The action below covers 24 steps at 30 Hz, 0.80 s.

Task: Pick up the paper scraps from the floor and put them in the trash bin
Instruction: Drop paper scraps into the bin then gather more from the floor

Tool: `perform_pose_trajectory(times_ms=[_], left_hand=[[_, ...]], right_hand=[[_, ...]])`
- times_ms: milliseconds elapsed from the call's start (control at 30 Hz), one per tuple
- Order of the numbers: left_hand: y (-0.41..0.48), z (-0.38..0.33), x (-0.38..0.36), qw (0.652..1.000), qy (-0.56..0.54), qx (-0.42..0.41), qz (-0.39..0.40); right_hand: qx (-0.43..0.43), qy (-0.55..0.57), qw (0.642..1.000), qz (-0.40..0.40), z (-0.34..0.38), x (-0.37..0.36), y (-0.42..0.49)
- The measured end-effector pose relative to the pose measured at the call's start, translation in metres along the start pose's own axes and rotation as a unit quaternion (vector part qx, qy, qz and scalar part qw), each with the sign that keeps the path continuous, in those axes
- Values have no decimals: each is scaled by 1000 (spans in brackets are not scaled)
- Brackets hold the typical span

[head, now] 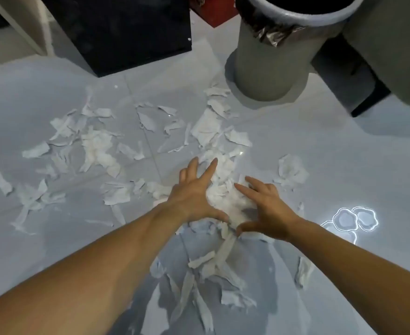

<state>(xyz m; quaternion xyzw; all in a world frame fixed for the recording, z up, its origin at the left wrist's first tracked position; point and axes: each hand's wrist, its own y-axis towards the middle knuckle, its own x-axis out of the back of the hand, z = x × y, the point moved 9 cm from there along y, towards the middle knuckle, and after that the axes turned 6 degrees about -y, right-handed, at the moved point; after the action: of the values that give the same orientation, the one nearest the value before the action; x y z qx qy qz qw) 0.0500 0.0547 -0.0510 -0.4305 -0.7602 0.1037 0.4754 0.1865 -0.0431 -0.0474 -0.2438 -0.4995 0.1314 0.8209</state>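
Several torn white paper scraps lie scattered over the grey tiled floor (332, 165). A heap of scraps (225, 194) sits in the middle, and both my hands rest on it with fingers spread. My left hand (194, 194) presses its left side; my right hand (264, 209) presses its right side, thumbs nearly meeting at the near edge. More scraps (97, 146) spread to the left, and a strip cluster (206, 274) lies between my forearms. The grey round trash bin (271, 64) with a dark liner stands at the back right.
A black cabinet (126, 32) stands at the back left, a red object (213, 13) behind the bin. A grey furniture piece (392, 56) is at the right. A crumpled scrap (291, 170) lies right of my hands. Bright light reflections (351, 218) shine on the floor.
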Motion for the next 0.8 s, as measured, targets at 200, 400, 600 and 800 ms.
perform_pose_trajectory(times_ms=[200,400,600,800], left_hand=[[22,-23,-16,994,78,-69,23],[17,-11,-17,996,23,-91,-11],[11,-1,-16,996,-2,-80,-33],[3,15,-25,995,-83,-36,-36]], right_hand=[[66,32,996,-57,1,-7,7],[125,5,991,-37,2,-22,5],[122,-5,990,-73,5,-24,-1],[85,48,993,-73,6,-26,1]])
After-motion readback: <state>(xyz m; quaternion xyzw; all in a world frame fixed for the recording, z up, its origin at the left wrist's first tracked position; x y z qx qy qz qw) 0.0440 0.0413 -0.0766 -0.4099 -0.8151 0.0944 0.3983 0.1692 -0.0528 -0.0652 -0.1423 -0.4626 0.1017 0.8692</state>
